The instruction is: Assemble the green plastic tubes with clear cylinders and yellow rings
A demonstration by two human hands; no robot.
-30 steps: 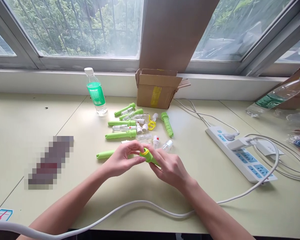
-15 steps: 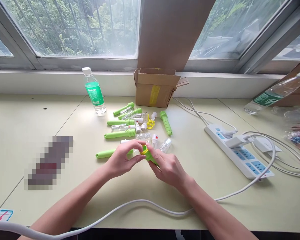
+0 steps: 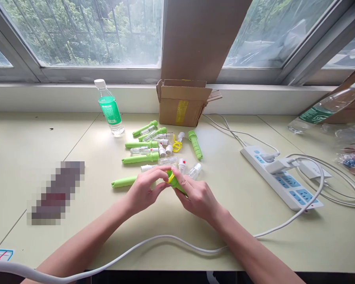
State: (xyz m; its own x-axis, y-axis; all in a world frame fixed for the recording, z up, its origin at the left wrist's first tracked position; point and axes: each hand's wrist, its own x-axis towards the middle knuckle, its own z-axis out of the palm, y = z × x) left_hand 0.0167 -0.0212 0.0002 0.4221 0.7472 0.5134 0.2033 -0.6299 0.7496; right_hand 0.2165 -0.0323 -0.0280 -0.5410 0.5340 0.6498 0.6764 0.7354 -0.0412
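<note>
Hands (image 3: 171, 191) pinch green tube (image 3: 177, 186) with yellow ring (image 3: 170, 177).

Bright window (image 3: 85, 35) daylight; sharp focus; edges bowed.

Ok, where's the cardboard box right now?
In the head view, the cardboard box stands centre-back against the windowsill, right of the green-label water bottle.
</note>
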